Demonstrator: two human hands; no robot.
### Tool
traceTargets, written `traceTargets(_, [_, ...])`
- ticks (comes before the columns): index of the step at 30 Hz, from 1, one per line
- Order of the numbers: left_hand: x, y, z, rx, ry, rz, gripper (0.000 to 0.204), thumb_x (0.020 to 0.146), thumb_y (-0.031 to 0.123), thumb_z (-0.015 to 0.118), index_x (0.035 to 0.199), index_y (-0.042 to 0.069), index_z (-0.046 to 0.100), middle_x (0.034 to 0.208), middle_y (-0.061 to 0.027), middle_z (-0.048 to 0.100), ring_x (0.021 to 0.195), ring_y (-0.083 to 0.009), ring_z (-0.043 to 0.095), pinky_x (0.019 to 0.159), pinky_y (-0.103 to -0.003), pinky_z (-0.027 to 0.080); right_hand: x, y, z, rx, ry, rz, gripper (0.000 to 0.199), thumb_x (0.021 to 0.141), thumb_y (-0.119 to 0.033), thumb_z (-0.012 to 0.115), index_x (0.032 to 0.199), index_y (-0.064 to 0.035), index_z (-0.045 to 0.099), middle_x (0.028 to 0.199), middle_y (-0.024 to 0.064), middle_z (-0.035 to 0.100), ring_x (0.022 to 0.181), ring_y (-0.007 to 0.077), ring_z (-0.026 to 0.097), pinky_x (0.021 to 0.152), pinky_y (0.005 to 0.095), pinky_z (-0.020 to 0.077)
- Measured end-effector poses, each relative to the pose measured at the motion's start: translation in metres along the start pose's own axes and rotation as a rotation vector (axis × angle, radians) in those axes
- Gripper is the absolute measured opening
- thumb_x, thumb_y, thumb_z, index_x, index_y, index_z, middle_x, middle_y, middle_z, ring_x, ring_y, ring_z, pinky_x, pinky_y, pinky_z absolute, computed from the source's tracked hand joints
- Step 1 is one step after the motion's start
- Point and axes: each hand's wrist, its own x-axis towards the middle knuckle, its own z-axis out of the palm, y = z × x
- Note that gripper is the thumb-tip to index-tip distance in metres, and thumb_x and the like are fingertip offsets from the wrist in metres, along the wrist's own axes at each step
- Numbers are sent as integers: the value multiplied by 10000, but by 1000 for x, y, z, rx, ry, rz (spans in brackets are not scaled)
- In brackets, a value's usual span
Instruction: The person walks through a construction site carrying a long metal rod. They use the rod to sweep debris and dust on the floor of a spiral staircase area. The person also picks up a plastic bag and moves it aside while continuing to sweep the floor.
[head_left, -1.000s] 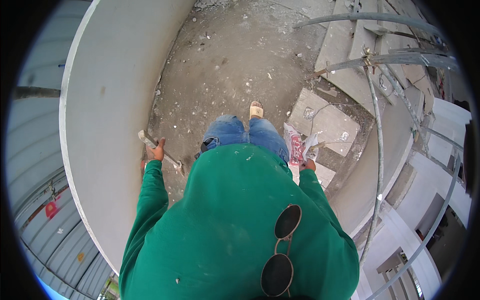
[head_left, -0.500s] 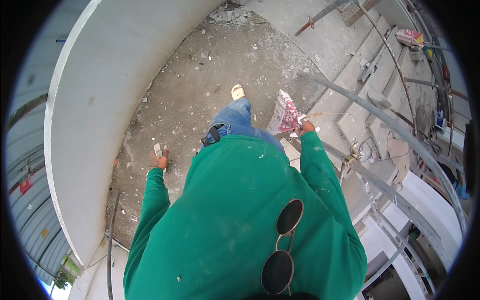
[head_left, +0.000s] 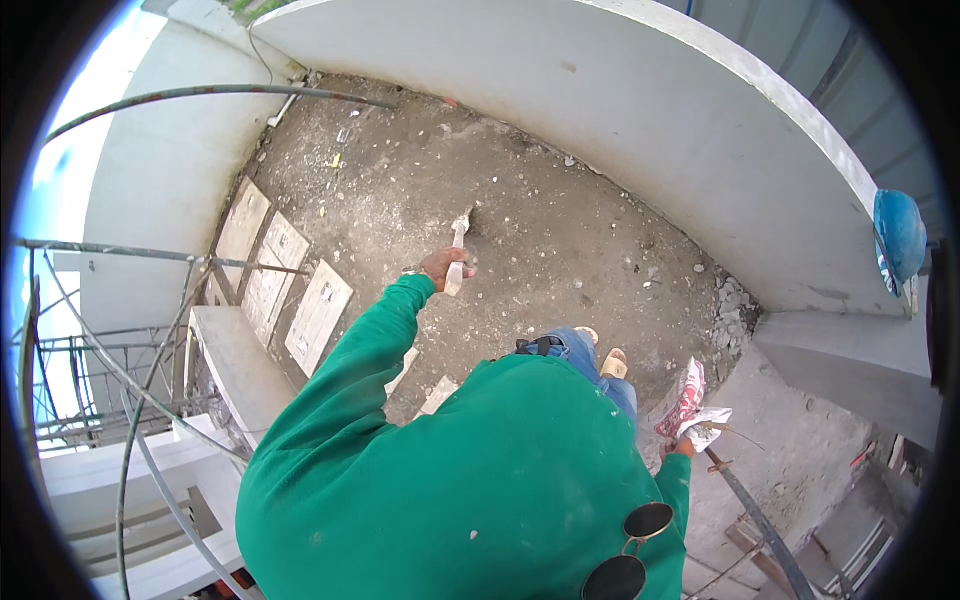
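Stretched out ahead of me over the dirt floor, my left hand (head_left: 447, 267) is closed round a pale-handled tool (head_left: 458, 240). Its handle end points back toward me and a small whitish head lies at the far end, too small to identify. At my right side, my right hand (head_left: 681, 447) grips the gathered top of a crumpled red and white sack (head_left: 688, 398). The sack hangs down beside my leg, and a thin straw-like strand (head_left: 738, 434) sticks out near the hand.
A low curved white wall (head_left: 640, 110) borders the rubble-strewn floor (head_left: 540, 230). Flat boards (head_left: 318, 315) lie at left, beside metal scaffold pipes (head_left: 130, 370). Broken pieces (head_left: 735, 315) lie in the right corner. A blue helmet (head_left: 900, 240) rests by the wall's end. Another pipe (head_left: 755, 515) stands near my right hand.
My body has turned to the left, so the wall now lies ahead. My left arm has gone from hanging at my side to reaching forward with the tool. The sack stays in my right hand.
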Motion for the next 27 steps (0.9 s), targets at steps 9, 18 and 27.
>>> traceTargets(9, [-173, -109, 34, 1366, 400, 789, 474, 836, 500, 669, 1139, 136, 669, 1064, -107, 660, 1016, -341, 616, 876, -448, 495, 77, -138, 58, -1075, -235, -499, 249, 882, -274, 598, 889, -25, 600, 717, 114, 615, 561, 249, 587, 502, 424, 482])
traceTargets(18, [-145, -108, 94, 773, 750, 259, 767, 671, 647, 763, 1164, 75, 631, 1033, -155, 700, 971, -355, 673, 846, -459, 521, -265, -62, 274, -1563, -1274, -1338, 277, 855, -264, 683, 946, -4, 649, 844, 128, 682, 778, 217, 645, 753, 356, 510])
traceTargets(27, [-134, -63, -6, 649, 532, 615, 716, 743, 476, 760, 1299, 72, 561, 1111, -176, 683, 1066, -364, 639, 909, -433, 505, -517, 173, 376, -739, -1824, -1768, 191, 846, -131, 732, 944, -34, 600, 919, 120, 643, 879, 260, 632, 873, 380, 476])
